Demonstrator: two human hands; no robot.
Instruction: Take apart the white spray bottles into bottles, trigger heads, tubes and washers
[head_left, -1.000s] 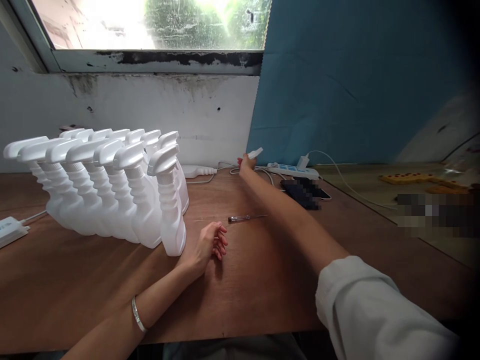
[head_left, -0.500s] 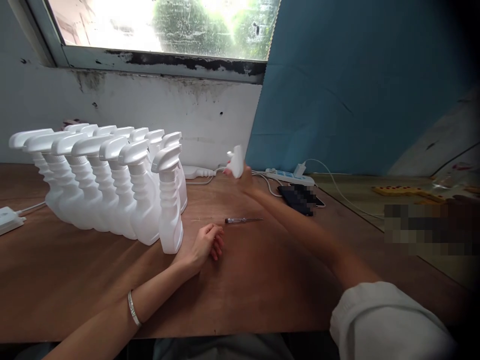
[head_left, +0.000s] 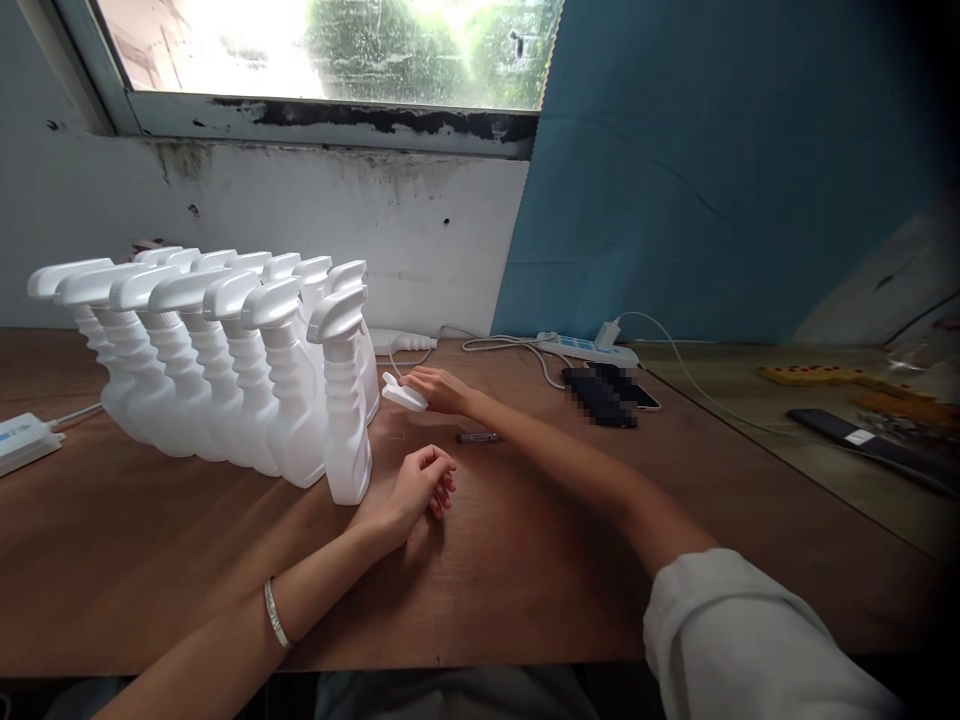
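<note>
In the head view, my right hand (head_left: pixel 442 390) reaches across the table, its fingers closed round a white trigger spray head (head_left: pixel 405 393). The spray head is tilted, just right of the bottle group, and my fingers partly cover it. My left hand (head_left: pixel 426 482) rests on the table with its fingers loosely curled in, and I see nothing in them. Left of it stands the nearest white spray bottle (head_left: pixel 348 420), upright with its own spray head on. Several more white spray bottles (head_left: pixel 244 400) stand close together in rows. Behind my left hand lies a small screwdriver (head_left: pixel 474 438), partly hidden by my right forearm.
Phones (head_left: pixel 600 395) lie at the back right, near a power strip (head_left: pixel 585 348) with a plugged-in charger and cables. Another white power strip (head_left: pixel 28 440) is at the left edge. A long dark object (head_left: pixel 870 440) and yellow items (head_left: pixel 817 376) lie on the right-hand surface.
My right hand has come down and to the left with the spray head, closer to the bottles. The forearm now covers part of the screwdriver. My left hand has hardly moved.
</note>
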